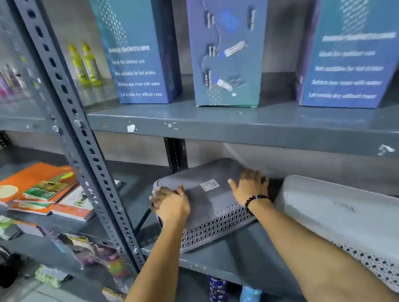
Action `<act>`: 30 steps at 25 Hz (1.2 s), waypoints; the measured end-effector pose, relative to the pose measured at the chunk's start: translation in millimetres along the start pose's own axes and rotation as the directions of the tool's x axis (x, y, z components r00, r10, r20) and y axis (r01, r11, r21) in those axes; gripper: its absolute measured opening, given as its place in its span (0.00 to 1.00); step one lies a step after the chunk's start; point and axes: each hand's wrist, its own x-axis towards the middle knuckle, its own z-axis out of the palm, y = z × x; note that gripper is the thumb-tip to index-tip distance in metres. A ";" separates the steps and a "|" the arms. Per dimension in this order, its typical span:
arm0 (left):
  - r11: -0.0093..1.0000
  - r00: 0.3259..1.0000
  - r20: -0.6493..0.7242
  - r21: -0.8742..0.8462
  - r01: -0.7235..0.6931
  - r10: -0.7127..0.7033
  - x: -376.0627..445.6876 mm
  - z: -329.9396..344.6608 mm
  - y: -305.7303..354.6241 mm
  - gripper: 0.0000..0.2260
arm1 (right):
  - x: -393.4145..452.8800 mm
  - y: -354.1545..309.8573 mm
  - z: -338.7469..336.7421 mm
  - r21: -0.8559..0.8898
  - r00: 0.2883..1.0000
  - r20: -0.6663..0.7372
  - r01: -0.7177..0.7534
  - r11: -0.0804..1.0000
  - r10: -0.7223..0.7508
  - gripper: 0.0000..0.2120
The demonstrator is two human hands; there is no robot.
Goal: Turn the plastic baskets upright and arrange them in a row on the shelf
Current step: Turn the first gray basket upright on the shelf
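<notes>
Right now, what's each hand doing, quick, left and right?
Left hand: gripping the left end of the upside-down grey basket.
Right hand: fingers spread, pressed on the basket's right end.

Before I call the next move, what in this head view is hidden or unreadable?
- White basket: right end cut off by the frame edge.
- Grey basket: label too small to read; back edge hidden under the upper shelf.
- Left hand, right hand: grip under the palms not visible.

Even, dim indoor light; motion blur, wide-angle edge distortion.
</notes>
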 end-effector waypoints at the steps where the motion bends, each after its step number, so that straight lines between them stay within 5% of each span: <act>1: 0.989 0.991 0.027 -0.058 0.133 -0.132 12.1 0.2 2.9 0.32 | 13.7 -1.0 2.5 0.010 0.999 0.034 -0.038 0.999 0.038 0.33; 4: 0.871 0.914 0.066 -0.281 0.403 -0.401 47.2 -3.4 3.6 0.33 | 46.0 -3.1 6.1 0.057 0.986 0.107 -0.137 0.989 0.131 0.33; 11: 0.807 0.906 0.148 -0.415 0.420 -0.396 66.4 -4.8 4.2 0.30 | 71.3 -4.3 16.5 0.325 0.911 0.199 -0.409 0.853 0.362 0.33; 16: 0.785 0.972 -0.042 -0.598 0.162 -0.233 73.8 -25.9 14.1 0.29 | 51.2 -10.0 -10.1 0.678 0.813 0.086 -0.471 0.564 0.576 0.26; 19: 0.555 0.990 -0.074 -0.832 0.006 -0.122 72.6 -41.7 14.5 0.22 | 29.9 -7.8 -22.1 0.923 0.751 0.029 -0.274 0.272 0.660 0.23; 22: 0.354 0.995 0.037 -0.933 0.068 -0.093 69.4 -48.1 -5.4 0.17 | -15.6 -1.7 -25.2 0.991 0.648 0.097 -0.133 -0.014 0.755 0.27; 25: 0.270 0.980 0.175 -0.943 0.193 -0.091 67.2 -52.3 -22.7 0.27 | -57.3 5.7 -17.4 0.978 0.620 0.149 -0.208 -0.022 0.771 0.26; 30: 0.403 0.954 0.263 -0.865 0.299 -0.144 51.7 -69.1 -38.7 0.26 | -66.7 49.8 24.3 0.940 0.724 0.251 -0.340 0.016 0.643 0.40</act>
